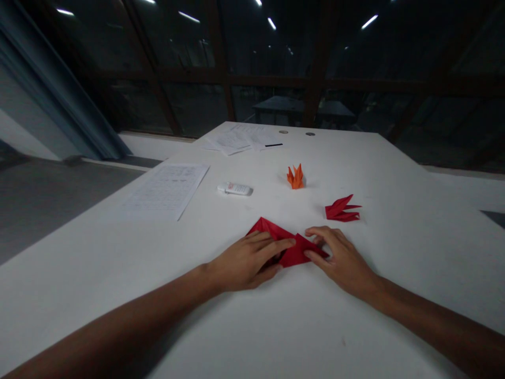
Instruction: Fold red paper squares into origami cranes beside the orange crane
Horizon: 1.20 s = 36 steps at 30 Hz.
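A sheet of folded red origami paper [294,258] lies on the white table in front of me. My left hand [252,258] rests over its left part, holding it down, with the index finger stretched across the top and the thumb by the near edge. At the paper's right pointed corner, my right hand [335,255] has the paper between thumb and fingers. The left hand's palm hides part of the paper. Just beyond the right hand lies a red folded paper piece [341,209] with several points. An orange folded paper piece [295,177] stands farther back.
A white correction-fluid-like bottle [235,189] lies left of centre on the table [221,337]. A printed sheet [168,189] is at the left edge. More papers [240,138], a black pen [273,145] and two round discs [310,133] are at the far end, before dark windows.
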Available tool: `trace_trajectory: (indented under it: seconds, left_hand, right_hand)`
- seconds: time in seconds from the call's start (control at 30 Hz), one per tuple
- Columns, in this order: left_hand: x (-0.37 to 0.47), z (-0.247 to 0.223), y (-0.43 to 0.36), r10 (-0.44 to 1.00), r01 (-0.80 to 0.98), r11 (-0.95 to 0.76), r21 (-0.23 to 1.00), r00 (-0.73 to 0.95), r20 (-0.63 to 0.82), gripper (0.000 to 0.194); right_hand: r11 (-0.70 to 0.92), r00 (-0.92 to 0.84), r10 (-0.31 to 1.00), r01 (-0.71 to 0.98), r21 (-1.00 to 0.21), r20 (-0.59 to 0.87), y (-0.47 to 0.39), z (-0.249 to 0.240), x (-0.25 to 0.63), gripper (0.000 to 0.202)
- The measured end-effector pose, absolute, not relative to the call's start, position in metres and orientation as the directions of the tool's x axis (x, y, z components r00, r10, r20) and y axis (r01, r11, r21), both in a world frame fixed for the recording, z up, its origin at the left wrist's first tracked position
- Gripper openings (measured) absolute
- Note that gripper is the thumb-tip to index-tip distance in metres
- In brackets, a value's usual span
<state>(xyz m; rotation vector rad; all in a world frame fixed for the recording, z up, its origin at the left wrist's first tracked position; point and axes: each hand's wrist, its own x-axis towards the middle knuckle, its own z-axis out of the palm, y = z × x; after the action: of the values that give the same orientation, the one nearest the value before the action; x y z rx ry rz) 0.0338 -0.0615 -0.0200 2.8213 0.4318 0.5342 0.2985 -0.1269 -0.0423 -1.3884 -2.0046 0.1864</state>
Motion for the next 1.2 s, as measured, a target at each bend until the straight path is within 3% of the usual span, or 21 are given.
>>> trace_trajectory:
  seconds: [0.13, 0.23, 0.5, 0.73, 0.87, 1.07, 1.2]
  left_hand:
    - [0.035, -0.02, -0.061, 0.231, 0.157, -0.959, 0.236, 0.917, 0.327, 0.03]
    - [0.036, -0.019, -0.061, 0.241, 0.162, -0.957, 0.24, 0.905, 0.35, 0.024]
    - [0.037, -0.016, -0.061, 0.194, 0.095, -0.951, 0.295, 0.925, 0.328, 0.025]
    - [0.036, -0.015, -0.061, 0.289, 0.18, -0.919, 0.352, 0.913, 0.287, 0.03]
    - [0.034, -0.018, -0.061, 0.294, 0.2, -0.936, 0.289, 0.897, 0.329, 0.029]
    - [0.034, -0.019, -0.064, 0.263, 0.219, -0.964, 0.15, 0.866, 0.426, 0.032]
    - [0.037, -0.017, -0.07, 0.222, 0.229, -0.972, 0.052, 0.824, 0.521, 0.03]
  right_hand:
    - [0.527, -0.321, 0.808, 0.769, -0.363, 0.493, -0.128, -0.038, 0.297, 0.019]
    - [0.591, -0.429, 0.782, 0.741, -0.318, 0.453, -0.128, -0.036, 0.294, 0.017]
    - [0.595, -0.465, 0.798, 0.709, -0.378, 0.384, -0.129, -0.032, 0.291, 0.025]
    - [0.576, -0.465, 0.815, 0.719, -0.39, 0.347, -0.132, -0.029, 0.291, 0.033]
    - [0.566, -0.442, 0.819, 0.728, -0.388, 0.365, -0.131, -0.03, 0.291, 0.039]
    - [0.573, -0.364, 0.787, 0.728, -0.375, 0.498, -0.126, -0.034, 0.298, 0.016]
    - [0.59, -0.294, 0.76, 0.686, -0.425, 0.58, -0.131, -0.033, 0.299, 0.013]
